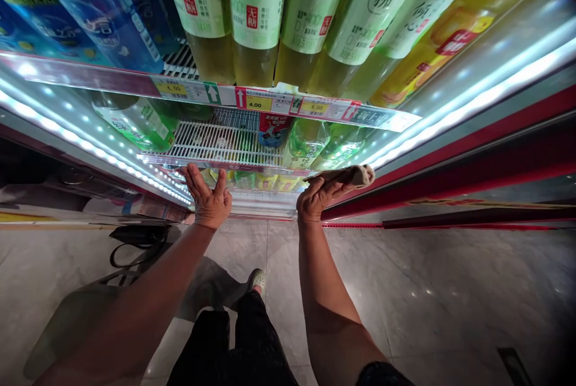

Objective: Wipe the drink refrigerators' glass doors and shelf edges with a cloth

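My left hand (207,199) is held out with its fingers apart and holds nothing. It hovers before the lower wire shelf (211,143) of a lit drinks cooler. In my right hand (317,195) is a folded brown cloth (360,176), gripped near the cooler's right side. Close to that hand, green-labelled bottles (306,140) stand on the lower shelf, beside a red and blue pack (272,129). A larger green-labelled bottle (135,122) sits at this shelf's left end.
Above, green tea bottles (254,8), blue bottles (96,11) and a yellow bottle (443,44) fill a shelf edged with price tags (258,104). Bright light strips (472,101) line both sides. A grey stool (85,314) and a black bag (139,236) are at left on the tiled floor (432,290).
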`<state>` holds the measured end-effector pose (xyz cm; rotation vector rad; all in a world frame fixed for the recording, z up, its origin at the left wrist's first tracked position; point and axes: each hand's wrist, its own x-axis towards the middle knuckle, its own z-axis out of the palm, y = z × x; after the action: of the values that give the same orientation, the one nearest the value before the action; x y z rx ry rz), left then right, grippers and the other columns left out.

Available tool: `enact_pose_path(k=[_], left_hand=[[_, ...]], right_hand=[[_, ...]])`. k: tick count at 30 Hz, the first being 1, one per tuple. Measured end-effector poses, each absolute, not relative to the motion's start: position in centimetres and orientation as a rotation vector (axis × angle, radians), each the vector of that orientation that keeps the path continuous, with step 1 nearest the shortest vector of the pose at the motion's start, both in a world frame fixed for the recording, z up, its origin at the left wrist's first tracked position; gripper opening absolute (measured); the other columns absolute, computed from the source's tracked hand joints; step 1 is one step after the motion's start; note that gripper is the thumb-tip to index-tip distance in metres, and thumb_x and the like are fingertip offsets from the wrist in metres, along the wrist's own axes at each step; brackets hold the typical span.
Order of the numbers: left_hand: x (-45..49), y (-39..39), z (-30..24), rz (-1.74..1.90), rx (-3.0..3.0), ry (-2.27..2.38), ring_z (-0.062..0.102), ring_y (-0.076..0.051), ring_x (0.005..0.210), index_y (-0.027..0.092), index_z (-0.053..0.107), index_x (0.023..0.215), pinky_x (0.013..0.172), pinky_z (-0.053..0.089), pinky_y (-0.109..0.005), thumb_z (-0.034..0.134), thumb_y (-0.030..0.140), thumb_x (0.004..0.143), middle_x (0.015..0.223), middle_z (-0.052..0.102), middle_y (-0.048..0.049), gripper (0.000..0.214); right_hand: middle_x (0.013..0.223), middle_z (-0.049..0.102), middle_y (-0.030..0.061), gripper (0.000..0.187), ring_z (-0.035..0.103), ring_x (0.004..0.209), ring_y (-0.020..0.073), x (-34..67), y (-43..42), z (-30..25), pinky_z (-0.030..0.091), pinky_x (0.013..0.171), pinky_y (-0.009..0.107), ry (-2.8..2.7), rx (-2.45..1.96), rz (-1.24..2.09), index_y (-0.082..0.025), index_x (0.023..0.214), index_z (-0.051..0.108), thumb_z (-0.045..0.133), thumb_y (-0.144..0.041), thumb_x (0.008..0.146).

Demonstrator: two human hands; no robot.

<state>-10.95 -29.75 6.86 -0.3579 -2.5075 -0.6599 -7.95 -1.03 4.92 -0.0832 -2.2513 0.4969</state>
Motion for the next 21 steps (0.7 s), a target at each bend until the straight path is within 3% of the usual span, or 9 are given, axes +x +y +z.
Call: enact_pose_path(k=[4, 9, 16, 21], left_hand=[[-10.9, -29.8, 6.8, -0.728, -0.337, -2.529, -0.022, -0.047, 0.157, 0.027, 0.045, 0.157, 0.125, 0.003, -0.074, 0.07, 0.02, 0.077, 0.171, -0.03, -0.0019, 0.084], [-10.9, -29.9, 6.5, -0.698, -0.398, -2.496, -0.024, -0.048, 0.156, 0.027, 0.049, 0.154, 0.125, 0.002, -0.074, 0.068, 0.016, 0.079, 0.168, -0.036, -0.0017, 0.078], [-10.9, -29.8, 6.0, -0.653, -0.366, -2.484, -0.022, -0.047, 0.157, 0.024, 0.054, 0.15, 0.125, 0.006, -0.073, 0.069, 0.014, 0.076, 0.169, -0.034, -0.0029, 0.077], [-10.9, -29.9, 6.1, -0.726, -0.33, -2.519, -0.022, -0.047, 0.157, 0.024, 0.056, 0.149, 0.125, 0.005, -0.074, 0.068, 0.015, 0.075, 0.173, -0.026, -0.0041, 0.075]], right_hand=[[0.171, 0.015, 0.0279, 0.071, 0.005, 0.163, 0.0358, -8.0, -0.7, 5.1, 0.011, 0.127, 0.069, -2.004, -0.385, 0.506, -0.008, 0.167, 0.011, 0.036, -0.027, 0.103], [0.174, 0.009, 0.0253, 0.071, -0.001, 0.164, 0.0337, -7.8, -0.7, 7.6, 0.018, 0.126, 0.071, -2.001, -0.431, 0.508, -0.012, 0.168, 0.007, 0.034, -0.03, 0.105], [0.176, 0.004, 0.0189, 0.073, -0.017, 0.161, 0.0408, -8.6, 1.1, 10.2, -0.004, 0.118, 0.085, -1.875, -0.369, 0.406, -0.018, 0.168, 0.016, 0.044, -0.032, 0.103], [0.175, 0.01, 0.0207, 0.071, -0.019, 0.16, 0.0416, -6.6, 1.1, 9.5, 0.002, 0.115, 0.089, -1.991, -0.446, 0.359, -0.017, 0.164, 0.03, 0.051, -0.038, 0.1]])
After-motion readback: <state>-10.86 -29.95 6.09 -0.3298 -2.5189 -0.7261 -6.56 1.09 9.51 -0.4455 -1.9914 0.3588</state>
